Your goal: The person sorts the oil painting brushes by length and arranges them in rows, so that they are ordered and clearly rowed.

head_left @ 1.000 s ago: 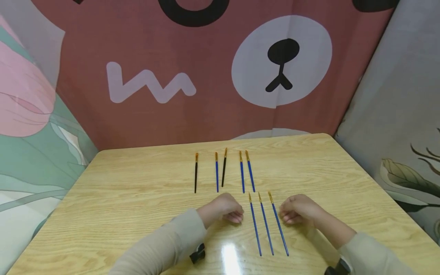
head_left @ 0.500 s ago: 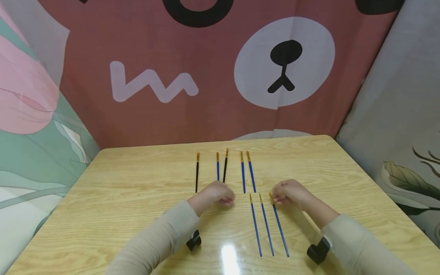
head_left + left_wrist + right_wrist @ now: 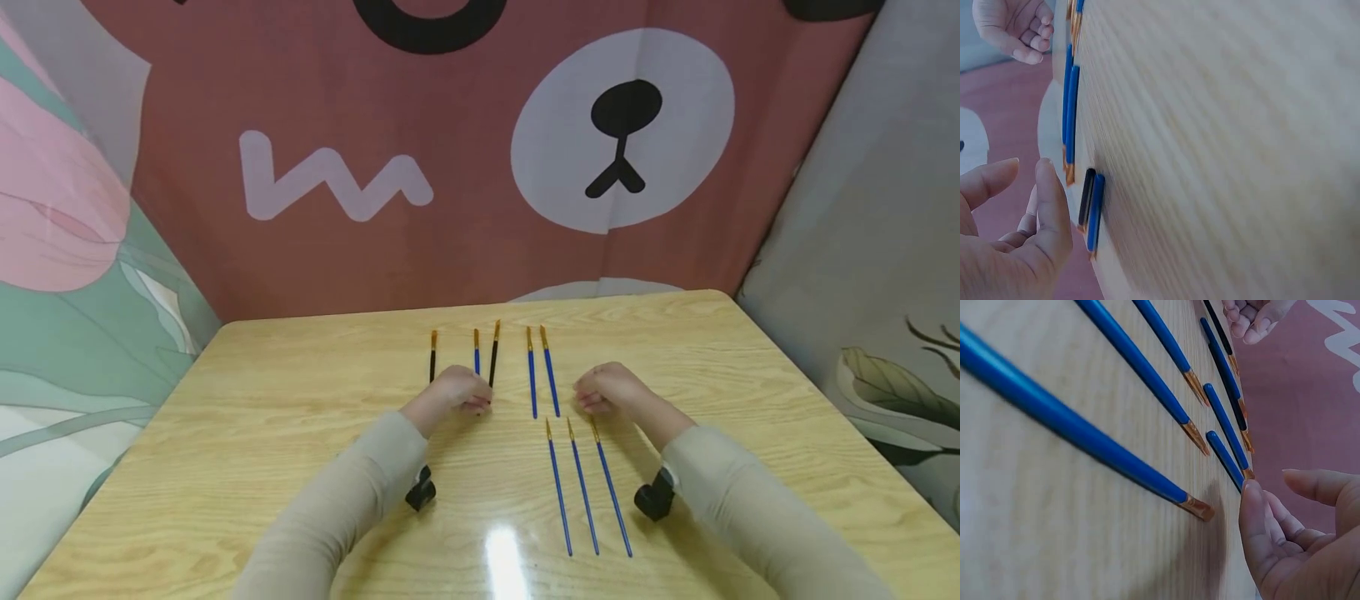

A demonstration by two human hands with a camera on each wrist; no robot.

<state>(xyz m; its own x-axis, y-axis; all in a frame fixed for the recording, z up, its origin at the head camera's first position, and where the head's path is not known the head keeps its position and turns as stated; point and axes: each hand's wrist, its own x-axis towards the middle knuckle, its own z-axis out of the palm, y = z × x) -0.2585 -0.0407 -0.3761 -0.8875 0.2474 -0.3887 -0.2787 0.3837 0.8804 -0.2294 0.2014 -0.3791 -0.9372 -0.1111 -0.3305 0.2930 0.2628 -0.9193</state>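
My left hand (image 3: 453,390) hovers over the lower ends of a blue paintbrush (image 3: 477,357) and a black paintbrush (image 3: 494,354) in the back row. Its thumb and fingers stand apart in the left wrist view, with nothing between them. My right hand (image 3: 611,387) is just right of two blue paintbrushes (image 3: 551,375), above the tip of a front-row blue paintbrush (image 3: 615,500). The right wrist view shows that hand (image 3: 1310,544) empty too, thumb and fingers spread. Another black paintbrush (image 3: 432,362) lies at the far left, its lower end hidden by my left hand.
Two more blue paintbrushes (image 3: 584,500) lie in the front row, all bristles pointing away. The wooden table (image 3: 262,433) ends at a wall hanging (image 3: 337,267) with a printed bear face. A black wrist camera (image 3: 654,495) hangs under my right wrist.
Both hands have moved away from me toward the back row, the left also sliding left and the right drifting left. The paintbrushes lie where they were.
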